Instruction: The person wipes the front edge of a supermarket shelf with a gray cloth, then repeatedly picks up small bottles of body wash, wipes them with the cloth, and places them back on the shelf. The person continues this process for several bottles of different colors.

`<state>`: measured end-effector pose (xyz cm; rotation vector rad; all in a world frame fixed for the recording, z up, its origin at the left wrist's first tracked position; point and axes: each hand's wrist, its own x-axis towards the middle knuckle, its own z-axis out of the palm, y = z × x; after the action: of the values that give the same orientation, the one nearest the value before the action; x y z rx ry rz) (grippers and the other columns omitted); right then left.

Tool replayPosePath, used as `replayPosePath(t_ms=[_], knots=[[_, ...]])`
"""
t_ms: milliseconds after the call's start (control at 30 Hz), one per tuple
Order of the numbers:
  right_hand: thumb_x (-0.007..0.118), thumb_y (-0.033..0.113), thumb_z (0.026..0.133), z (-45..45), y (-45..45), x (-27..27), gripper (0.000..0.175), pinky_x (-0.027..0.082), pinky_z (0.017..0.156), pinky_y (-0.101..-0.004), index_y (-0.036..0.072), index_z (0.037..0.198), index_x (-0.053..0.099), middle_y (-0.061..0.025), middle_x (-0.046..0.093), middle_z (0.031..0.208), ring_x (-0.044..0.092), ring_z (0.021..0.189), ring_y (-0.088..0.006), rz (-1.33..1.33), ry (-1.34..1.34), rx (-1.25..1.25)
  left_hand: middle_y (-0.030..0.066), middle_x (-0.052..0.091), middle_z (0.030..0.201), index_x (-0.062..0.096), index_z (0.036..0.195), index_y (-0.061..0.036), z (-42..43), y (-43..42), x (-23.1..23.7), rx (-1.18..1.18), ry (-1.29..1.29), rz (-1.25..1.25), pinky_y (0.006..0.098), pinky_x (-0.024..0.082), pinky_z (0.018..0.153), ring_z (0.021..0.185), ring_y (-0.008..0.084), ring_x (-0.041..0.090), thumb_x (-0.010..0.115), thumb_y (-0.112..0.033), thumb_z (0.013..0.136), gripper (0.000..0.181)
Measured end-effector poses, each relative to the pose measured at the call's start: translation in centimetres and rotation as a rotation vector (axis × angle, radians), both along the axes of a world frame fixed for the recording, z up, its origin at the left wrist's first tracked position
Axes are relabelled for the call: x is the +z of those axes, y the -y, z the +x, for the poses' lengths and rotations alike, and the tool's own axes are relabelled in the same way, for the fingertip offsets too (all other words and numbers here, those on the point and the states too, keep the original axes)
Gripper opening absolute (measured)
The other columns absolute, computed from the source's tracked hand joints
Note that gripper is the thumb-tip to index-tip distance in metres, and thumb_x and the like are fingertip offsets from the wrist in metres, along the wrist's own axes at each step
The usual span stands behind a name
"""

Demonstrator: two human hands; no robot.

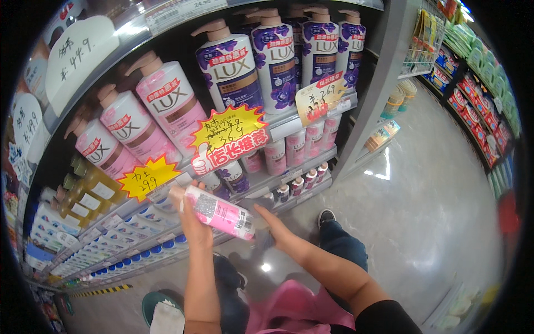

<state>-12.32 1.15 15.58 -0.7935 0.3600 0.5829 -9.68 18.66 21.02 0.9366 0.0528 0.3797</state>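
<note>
My left hand grips a pink-and-white plastic bottle near its cap end. The bottle lies tilted in front of the shelf, its printed back panel facing up. Close to the bottle's base, my right hand holds a dark grey cloth; blur hides its exact shape. Behind my hands, pink LUX pump bottles stand on the shelf. Purple-and-white LUX pump bottles stand to their right.
Yellow starburst price signs stick out from the shelf edge. Smaller LUX bottles fill lower shelves. A grey shelf upright rises at right. On the floor at lower left stands a green bucket with a white cloth.
</note>
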Motion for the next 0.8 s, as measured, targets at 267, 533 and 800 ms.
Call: replayPosePath(t_ms=[267,533,800], knots=[[0.052,0.054,0.088,0.7,1.0,-4.2,0.043,0.054,0.051,-0.0437,0.018,0.111,0.059,-0.0052,0.066,0.1,0.065,0.08,-0.0277,0.436,-0.327,0.154,0.0143,0.048,0.13,0.039,0.133,-0.0064,-0.5,-0.6,0.2,-0.464,0.155,0.035,0.0409,0.04,0.101,0.119,0.0258,0.049,0.051,-0.036,0.096,0.049],[0.052,0.047,0.09,1.5,1.4,-4.9,0.038,0.055,0.068,-0.0445,0.017,0.112,0.059,-0.0097,0.064,0.102,0.063,0.089,-0.0291,0.205,-0.364,-0.1,0.0095,0.053,0.119,0.052,0.115,-0.0044,-0.3,0.4,0.3,-0.493,0.198,0.45,0.0324,0.041,0.091,0.106,0.0174,0.052,0.065,-0.028,0.087,0.039],[0.057,0.038,0.091,2.5,1.9,-1.1,0.041,0.047,0.083,-0.0312,0.004,0.115,0.059,-0.0092,0.062,0.107,0.06,0.094,-0.0201,-0.203,-0.061,-0.421,0.0037,0.054,0.104,0.058,0.113,-0.0032,-0.5,4.8,-1.1,-0.24,0.01,0.633,0.0313,0.042,0.089,0.102,0.0175,0.053,0.065,-0.004,0.08,0.033]])
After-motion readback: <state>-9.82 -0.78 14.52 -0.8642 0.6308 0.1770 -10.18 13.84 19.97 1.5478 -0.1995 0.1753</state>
